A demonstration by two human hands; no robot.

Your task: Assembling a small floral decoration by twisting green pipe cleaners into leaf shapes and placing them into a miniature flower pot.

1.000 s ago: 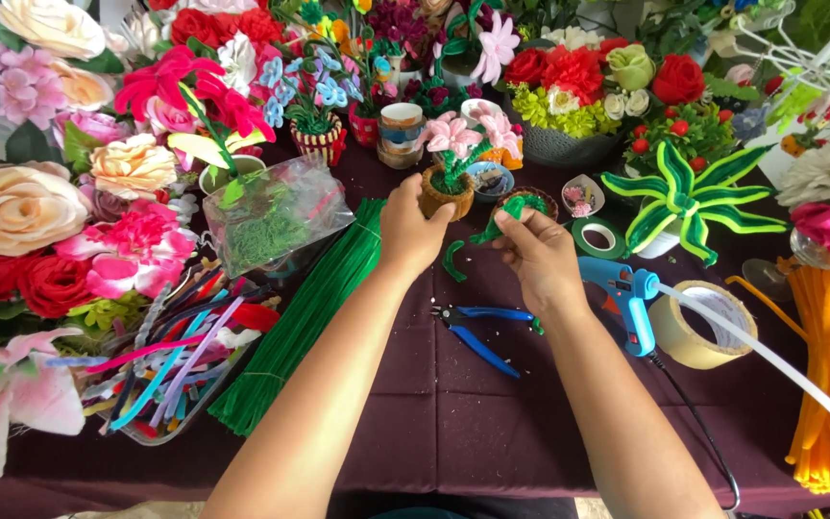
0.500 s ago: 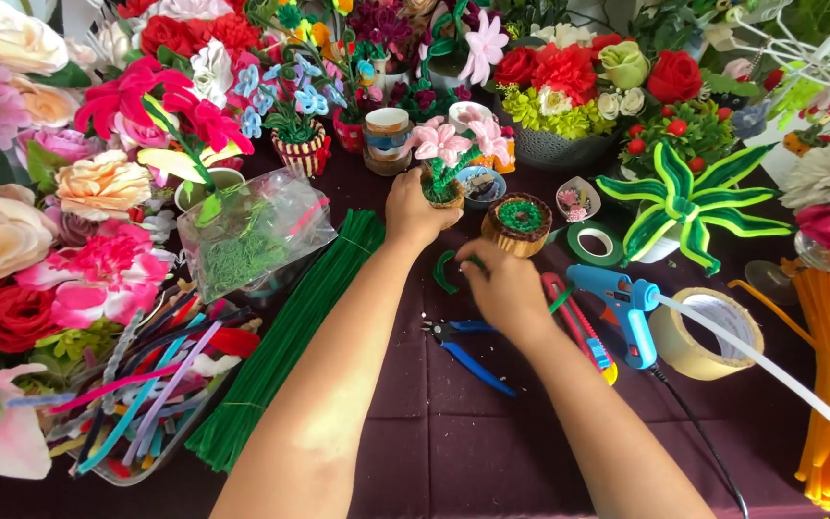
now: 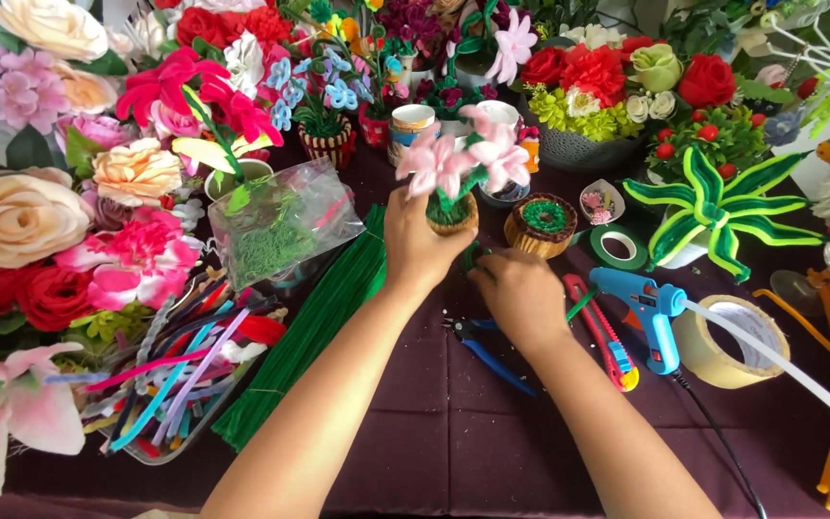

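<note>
Up near the table's middle, the left hand (image 3: 422,245) closes around a small woven pot (image 3: 454,215) of pink pipe-cleaner flowers (image 3: 460,160), lifted just above the dark purple cloth (image 3: 453,423). Its fingers hide most of the pot's side. Just beside it, the right hand (image 3: 521,293) curls low over something green; whether it grips that cannot be told. Blue-handled pliers (image 3: 492,356) lie partly hidden under this hand.

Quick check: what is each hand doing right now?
Left hand: closed around the small flower pot.
Right hand: curled, knuckles up, on the cloth; contents cannot be told.
</note>
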